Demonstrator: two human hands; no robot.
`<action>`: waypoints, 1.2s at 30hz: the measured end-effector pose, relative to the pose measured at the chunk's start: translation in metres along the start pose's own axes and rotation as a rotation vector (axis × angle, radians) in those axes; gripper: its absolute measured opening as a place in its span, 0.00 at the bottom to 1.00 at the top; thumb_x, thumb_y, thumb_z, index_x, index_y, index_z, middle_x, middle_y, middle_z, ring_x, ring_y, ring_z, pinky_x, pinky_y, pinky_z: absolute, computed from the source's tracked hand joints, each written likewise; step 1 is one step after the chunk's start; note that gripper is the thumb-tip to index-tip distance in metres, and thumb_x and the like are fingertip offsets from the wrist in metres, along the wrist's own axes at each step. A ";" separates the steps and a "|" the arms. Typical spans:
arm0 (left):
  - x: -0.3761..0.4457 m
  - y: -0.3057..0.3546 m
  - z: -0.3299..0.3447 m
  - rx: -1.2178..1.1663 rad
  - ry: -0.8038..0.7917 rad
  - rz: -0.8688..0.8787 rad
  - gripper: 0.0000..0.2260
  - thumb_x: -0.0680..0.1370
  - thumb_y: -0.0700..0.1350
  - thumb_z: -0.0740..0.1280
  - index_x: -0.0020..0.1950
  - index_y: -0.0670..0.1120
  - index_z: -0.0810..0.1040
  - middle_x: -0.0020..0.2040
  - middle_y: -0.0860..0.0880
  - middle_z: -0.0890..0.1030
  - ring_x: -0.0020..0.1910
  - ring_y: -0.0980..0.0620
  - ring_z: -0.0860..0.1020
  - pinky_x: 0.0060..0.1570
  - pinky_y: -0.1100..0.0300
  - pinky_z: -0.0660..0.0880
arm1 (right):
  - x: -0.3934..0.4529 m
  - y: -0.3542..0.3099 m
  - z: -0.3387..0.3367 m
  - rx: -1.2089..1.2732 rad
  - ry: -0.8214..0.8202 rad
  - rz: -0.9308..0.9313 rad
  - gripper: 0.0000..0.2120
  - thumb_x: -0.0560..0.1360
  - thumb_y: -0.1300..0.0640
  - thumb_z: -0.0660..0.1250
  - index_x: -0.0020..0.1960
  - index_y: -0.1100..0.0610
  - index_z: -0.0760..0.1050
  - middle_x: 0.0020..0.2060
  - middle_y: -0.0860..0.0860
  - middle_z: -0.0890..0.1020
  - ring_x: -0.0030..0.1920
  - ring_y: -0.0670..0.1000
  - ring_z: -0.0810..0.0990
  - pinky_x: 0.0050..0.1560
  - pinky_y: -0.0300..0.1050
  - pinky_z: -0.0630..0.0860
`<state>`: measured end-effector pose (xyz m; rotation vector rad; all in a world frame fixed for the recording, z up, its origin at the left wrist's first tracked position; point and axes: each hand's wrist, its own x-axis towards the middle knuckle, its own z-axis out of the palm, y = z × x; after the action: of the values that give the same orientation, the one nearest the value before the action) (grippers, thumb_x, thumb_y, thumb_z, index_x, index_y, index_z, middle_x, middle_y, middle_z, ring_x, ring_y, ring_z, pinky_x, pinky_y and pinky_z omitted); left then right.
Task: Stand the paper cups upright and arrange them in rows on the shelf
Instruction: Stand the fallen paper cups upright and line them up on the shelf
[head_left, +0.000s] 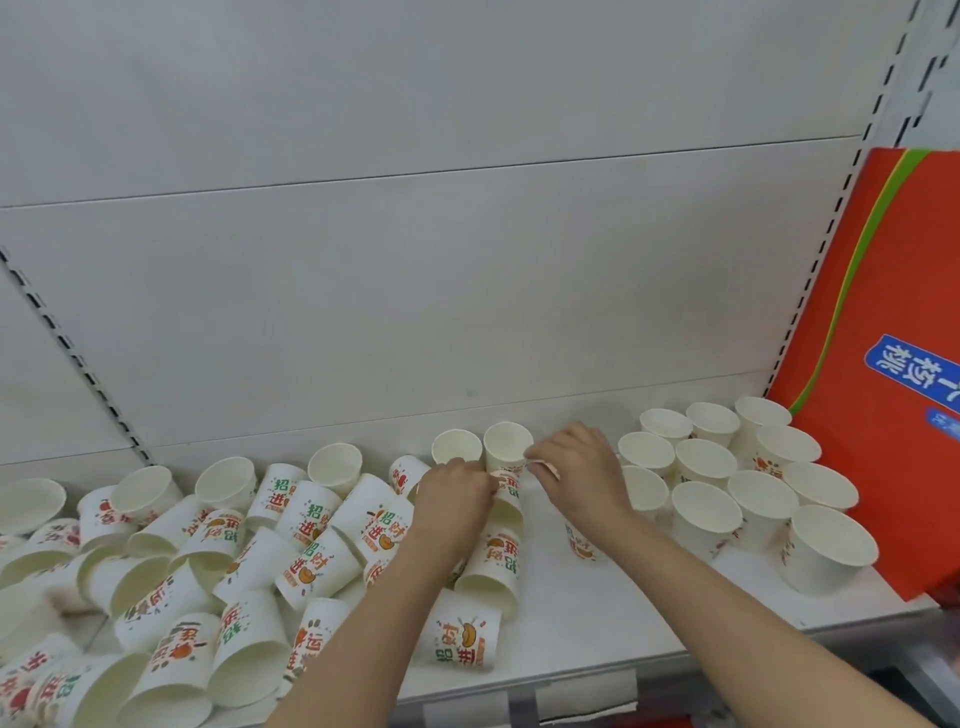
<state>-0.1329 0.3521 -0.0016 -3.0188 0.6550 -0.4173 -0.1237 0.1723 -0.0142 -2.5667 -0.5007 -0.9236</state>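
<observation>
Left fingers (480, 475) curled, tips pinching the printed wall of an upright cup (508, 449) near the shelf's back edge, about midway along. Right fingertips (535, 460) bent in toward the same cup from the other side, pinching something thin and printed (543, 466), perhaps a cup's rim or wall, too blurred to settle. Left hand (452, 499) knuckles-up, just left of that cup; right hand (579, 475) just right of it, the two hands close together, apart. Bare forearms running back toward the shelf's front edge and off the bottom of the view.

Just left of the gripped cup, a second upright cup (457, 448), touching or nearly touching it. Under and in front of the hands, tipped cups (491, 564) on their sides, mouths toward the front edge. One printed cup (465, 642) mouth-down near the front edge. Partly hidden by the right wrist, another cup (582, 543) with print.

Toward the shelf's right end, upright cups in rows (727, 488), mouths up, packed close from back edge to near the front. Against the right end, a leaning red carton (883, 322) with blue label.

Across the shelf's left half, a jumbled heap of cups (208, 566), most lying on their sides, a few upright at the back.

White shelf (597, 623), pale back panel (415, 260).
</observation>
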 end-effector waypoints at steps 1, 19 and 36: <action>-0.001 -0.001 -0.002 0.003 -0.014 0.004 0.04 0.73 0.46 0.69 0.39 0.50 0.81 0.37 0.51 0.79 0.39 0.49 0.76 0.33 0.59 0.62 | 0.013 -0.001 0.006 -0.022 -0.126 0.017 0.07 0.68 0.59 0.72 0.46 0.52 0.82 0.40 0.47 0.83 0.46 0.55 0.76 0.49 0.45 0.67; 0.028 0.001 0.008 -0.303 -0.083 -0.285 0.09 0.76 0.52 0.66 0.48 0.52 0.85 0.43 0.50 0.84 0.43 0.50 0.80 0.38 0.59 0.74 | 0.033 0.023 0.017 -0.132 -0.365 0.084 0.12 0.74 0.60 0.63 0.54 0.52 0.81 0.47 0.53 0.83 0.51 0.57 0.77 0.53 0.48 0.67; -0.073 -0.018 -0.013 -0.357 0.070 -0.275 0.09 0.74 0.59 0.68 0.47 0.56 0.84 0.42 0.57 0.82 0.46 0.56 0.74 0.43 0.58 0.72 | -0.017 -0.008 0.007 -0.124 -0.270 -0.140 0.04 0.65 0.60 0.70 0.38 0.52 0.81 0.31 0.46 0.81 0.38 0.54 0.78 0.44 0.45 0.60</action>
<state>-0.1927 0.3990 -0.0059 -3.4664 0.3452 -0.4595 -0.1358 0.1789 -0.0290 -2.8171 -0.7278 -0.6724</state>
